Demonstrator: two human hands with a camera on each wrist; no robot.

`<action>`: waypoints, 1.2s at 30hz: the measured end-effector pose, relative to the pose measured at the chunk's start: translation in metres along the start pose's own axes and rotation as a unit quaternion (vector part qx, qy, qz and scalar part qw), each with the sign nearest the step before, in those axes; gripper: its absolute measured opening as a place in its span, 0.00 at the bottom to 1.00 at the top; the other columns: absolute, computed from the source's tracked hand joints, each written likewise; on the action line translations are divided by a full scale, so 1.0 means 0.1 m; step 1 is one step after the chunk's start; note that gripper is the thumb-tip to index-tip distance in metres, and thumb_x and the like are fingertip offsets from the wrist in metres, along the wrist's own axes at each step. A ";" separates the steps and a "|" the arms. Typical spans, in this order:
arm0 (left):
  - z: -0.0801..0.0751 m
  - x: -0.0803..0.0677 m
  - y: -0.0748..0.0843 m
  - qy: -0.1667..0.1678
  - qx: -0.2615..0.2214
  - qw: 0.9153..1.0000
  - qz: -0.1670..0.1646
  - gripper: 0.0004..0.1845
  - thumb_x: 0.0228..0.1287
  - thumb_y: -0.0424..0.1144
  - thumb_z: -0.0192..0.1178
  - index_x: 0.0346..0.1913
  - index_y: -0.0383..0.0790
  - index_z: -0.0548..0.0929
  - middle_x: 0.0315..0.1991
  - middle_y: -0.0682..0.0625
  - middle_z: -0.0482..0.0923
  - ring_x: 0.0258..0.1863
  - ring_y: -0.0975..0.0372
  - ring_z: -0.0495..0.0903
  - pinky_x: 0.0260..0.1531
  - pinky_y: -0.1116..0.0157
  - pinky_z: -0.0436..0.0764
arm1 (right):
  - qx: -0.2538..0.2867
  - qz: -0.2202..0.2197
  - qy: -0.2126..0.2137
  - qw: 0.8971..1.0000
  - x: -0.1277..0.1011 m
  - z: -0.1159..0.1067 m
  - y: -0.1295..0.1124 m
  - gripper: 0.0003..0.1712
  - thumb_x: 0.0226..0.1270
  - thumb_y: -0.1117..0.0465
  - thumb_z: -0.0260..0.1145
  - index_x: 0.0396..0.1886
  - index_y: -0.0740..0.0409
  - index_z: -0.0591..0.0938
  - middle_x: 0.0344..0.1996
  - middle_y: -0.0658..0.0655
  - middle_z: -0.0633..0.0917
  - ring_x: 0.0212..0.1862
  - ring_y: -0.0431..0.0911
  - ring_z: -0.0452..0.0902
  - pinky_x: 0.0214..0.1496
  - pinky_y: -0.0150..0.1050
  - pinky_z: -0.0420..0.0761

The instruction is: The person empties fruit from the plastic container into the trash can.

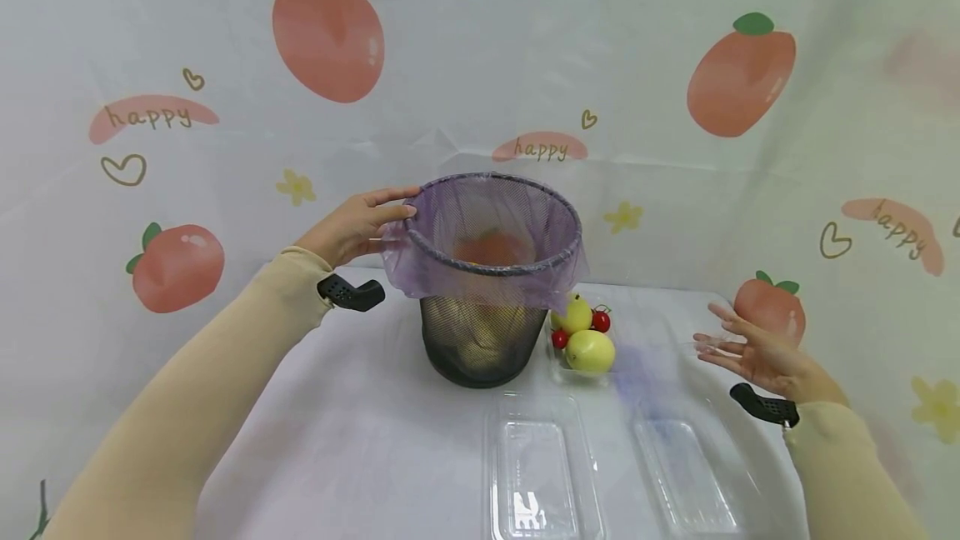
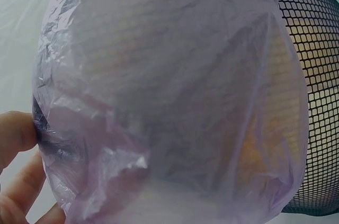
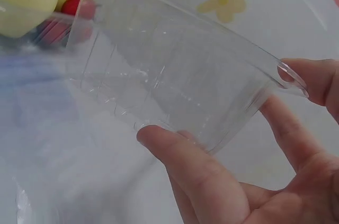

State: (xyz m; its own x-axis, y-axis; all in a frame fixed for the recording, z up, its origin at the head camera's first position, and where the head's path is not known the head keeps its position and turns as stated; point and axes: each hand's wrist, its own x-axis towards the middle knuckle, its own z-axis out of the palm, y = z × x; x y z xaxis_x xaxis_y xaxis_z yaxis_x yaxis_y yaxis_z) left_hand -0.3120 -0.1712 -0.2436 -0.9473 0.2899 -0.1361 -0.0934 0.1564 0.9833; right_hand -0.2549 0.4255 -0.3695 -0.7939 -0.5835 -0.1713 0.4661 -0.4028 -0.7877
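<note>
Black metal mesh basket (image 1: 480, 348), thin crinkled translucent purple plastic liner (image 1: 487, 232), clear glossy plastic tray (image 3: 175, 83), smooth shiny fruit (image 1: 589, 351), bench (image 1: 360, 440) covered in matt cloth.

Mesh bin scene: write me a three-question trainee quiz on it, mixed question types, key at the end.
1. True or false: the left hand touches the purple bag at the rim of the mesh bin.
2. What does the right hand hold? A) a yellow fruit B) a clear plastic tray C) a black lid
3. Fill in: beside the bin, yellow fruit and small ____ fruit sit in a clear container.

Key: 1 true; 2 B; 3 red
</note>
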 end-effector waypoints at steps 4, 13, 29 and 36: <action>0.00 0.00 0.00 0.002 0.000 1.000 -0.002 0.29 0.72 0.41 0.56 0.73 0.50 0.64 0.72 0.49 0.56 0.62 0.59 0.64 0.67 0.55 0.71 | -0.029 0.009 0.018 0.999 0.00 -0.04 0.05 0.28 0.82 0.62 0.35 0.56 0.42 0.83 0.53 0.63 0.81 0.57 0.55 0.79 0.65 0.45 0.74; 0.01 -0.01 0.01 0.002 0.004 1.000 -0.001 0.28 0.72 0.41 0.56 0.73 0.50 0.64 0.71 0.49 0.57 0.61 0.59 0.66 0.66 0.57 0.71 | -0.082 0.031 -0.003 0.996 -0.01 -0.12 0.13 0.32 0.81 0.63 0.31 0.57 0.37 0.81 0.53 0.53 0.81 0.57 0.52 0.80 0.64 0.42 0.76; 0.00 -0.01 0.01 0.004 0.005 1.000 -0.004 0.28 0.72 0.41 0.55 0.73 0.51 0.64 0.72 0.49 0.56 0.62 0.59 0.65 0.66 0.56 0.72 | -0.050 0.063 -0.022 0.996 -0.06 -0.21 0.11 0.32 0.80 0.68 0.32 0.56 0.42 0.83 0.52 0.56 0.79 0.58 0.53 0.79 0.62 0.36 0.75; 0.00 -0.02 0.00 0.001 0.005 1.000 0.004 0.29 0.71 0.42 0.57 0.73 0.52 0.65 0.72 0.49 0.57 0.62 0.58 0.66 0.64 0.58 0.74 | -0.106 0.089 0.048 0.989 -0.11 -0.26 0.08 0.30 0.77 0.71 0.40 0.50 0.38 0.84 0.48 0.50 0.81 0.55 0.48 0.81 0.37 0.21 0.81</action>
State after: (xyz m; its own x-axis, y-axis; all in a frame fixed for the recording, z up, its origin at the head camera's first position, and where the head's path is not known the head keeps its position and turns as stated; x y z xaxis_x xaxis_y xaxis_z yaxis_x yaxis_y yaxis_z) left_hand -0.3103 -0.1720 -0.2434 -0.9488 0.2883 -0.1288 -0.0835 0.1644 0.9828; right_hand -0.2524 0.4472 -0.3898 -0.7448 -0.5584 -0.3653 0.5170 -0.1368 -0.8450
